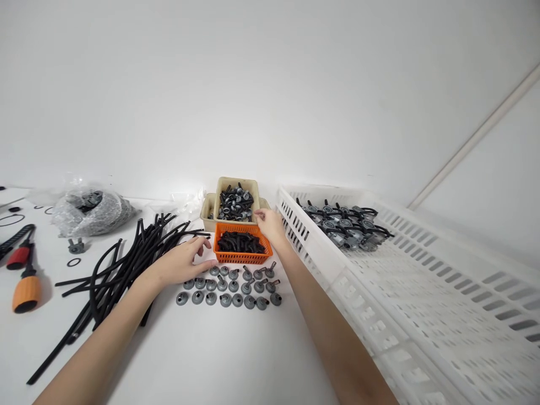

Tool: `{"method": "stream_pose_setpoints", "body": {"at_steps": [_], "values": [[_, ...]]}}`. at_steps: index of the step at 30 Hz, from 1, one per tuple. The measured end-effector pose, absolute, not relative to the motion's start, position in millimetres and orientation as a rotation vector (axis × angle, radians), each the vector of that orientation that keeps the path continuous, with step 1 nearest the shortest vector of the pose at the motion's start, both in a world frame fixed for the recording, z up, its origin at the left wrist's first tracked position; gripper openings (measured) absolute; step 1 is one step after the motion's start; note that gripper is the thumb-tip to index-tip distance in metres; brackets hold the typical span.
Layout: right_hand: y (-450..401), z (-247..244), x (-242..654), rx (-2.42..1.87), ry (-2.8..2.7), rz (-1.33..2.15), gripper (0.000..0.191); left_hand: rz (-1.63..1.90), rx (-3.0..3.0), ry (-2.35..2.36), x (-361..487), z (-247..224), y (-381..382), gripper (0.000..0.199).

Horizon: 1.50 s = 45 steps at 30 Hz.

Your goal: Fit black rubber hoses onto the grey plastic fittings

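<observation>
My left hand (185, 260) is open, its thumb and fingers apart, beside the left end of an orange basket (242, 258). The thumb tip comes close to the basket's lower corner; I cannot tell whether it touches. Short black rubber tubes (241, 242) fill this basket. Behind it, a beige bin (237, 183) of grey and black fittings (236, 202) rests tilted on another beige bin (208, 208). My right hand (270, 224) has its fingers closed at the upper bin's right front corner. Grey round fittings with angled spouts (233, 286) stand in rows before the basket.
Long black hoses (122, 270) lie heaped at left. Beyond them are a bubble-wrap bag (95, 216) of grey parts, a black ring (73, 262) and orange-handled (26, 293) and red-handled (19, 257) tools. A white slotted crate (405, 275) at right holds assembled grey parts with black hoses (346, 224).
</observation>
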State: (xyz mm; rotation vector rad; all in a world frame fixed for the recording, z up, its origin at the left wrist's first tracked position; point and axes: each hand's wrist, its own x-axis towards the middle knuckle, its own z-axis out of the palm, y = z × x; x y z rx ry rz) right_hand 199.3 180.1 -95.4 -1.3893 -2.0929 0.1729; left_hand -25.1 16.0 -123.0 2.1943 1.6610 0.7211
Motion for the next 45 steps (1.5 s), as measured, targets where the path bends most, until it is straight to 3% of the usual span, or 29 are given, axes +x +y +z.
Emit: {"method": "stream_pose_setpoints", "body": {"at_steps": [4,7,13,26,45], "values": [[181.8,-95.6,201.9,-1.377,-2.069,0.224,0.029,0.782,2.159,1.762,-27.3,-122.8,18.5,0.042],[182.6,-93.5,201.0,-1.441,-2.016,0.232,0.042,0.846,2.111,1.873,-29.3,-121.7,21.1,0.039],[185.2,-93.0,194.4,-1.607,-2.111,0.127,0.022,0.842,2.088,1.934,-28.9,-119.7,21.4,0.034],[193.9,-95.1,207.3,-1.619,-2.019,0.089,0.021,0.819,2.166,1.953,-24.1,-113.1,16.3,0.033],[187.6,-97.0,201.3,-1.359,-2.112,0.458,0.036,0.786,2.181,1.928,-24.5,-120.0,17.1,0.034]]}}
